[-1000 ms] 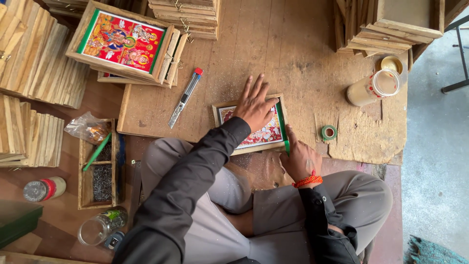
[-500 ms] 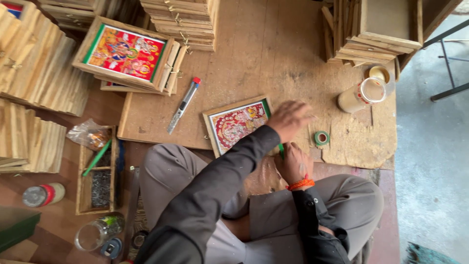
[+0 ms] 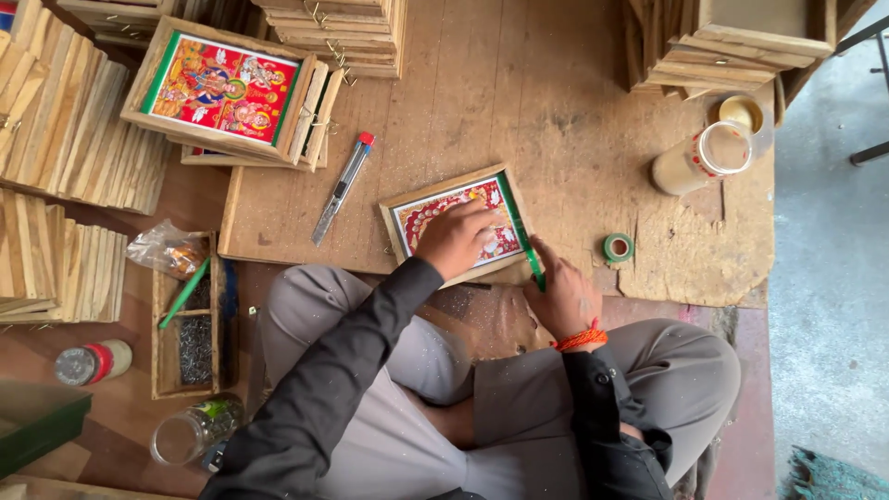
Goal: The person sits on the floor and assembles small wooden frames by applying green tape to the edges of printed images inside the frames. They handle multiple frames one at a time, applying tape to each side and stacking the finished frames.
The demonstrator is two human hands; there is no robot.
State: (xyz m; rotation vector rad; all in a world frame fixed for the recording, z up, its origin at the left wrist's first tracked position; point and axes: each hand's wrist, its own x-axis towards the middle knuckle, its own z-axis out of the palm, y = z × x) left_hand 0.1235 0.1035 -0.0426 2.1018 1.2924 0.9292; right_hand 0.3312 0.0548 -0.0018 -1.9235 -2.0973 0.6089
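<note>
Currently taping frame edge, by my reading; left hand [image 3: 456,239] pressed flat on small framed picture [image 3: 456,222] lying on wooden board [image 3: 519,102]; right hand [image 3: 560,296] fingers pinching green tape strip [image 3: 524,243] along its right edge; next move calls for steady smoothing.

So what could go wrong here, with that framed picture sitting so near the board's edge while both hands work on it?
The small framed picture lies close to the front edge of the wooden board; a hard push from the left hand might slide it off toward the lap. The right hand presses green tape along the frame's side, and it could go on crooked or wrinkled. The utility knife lies loose nearby, so a reaching hand could catch it.
</note>
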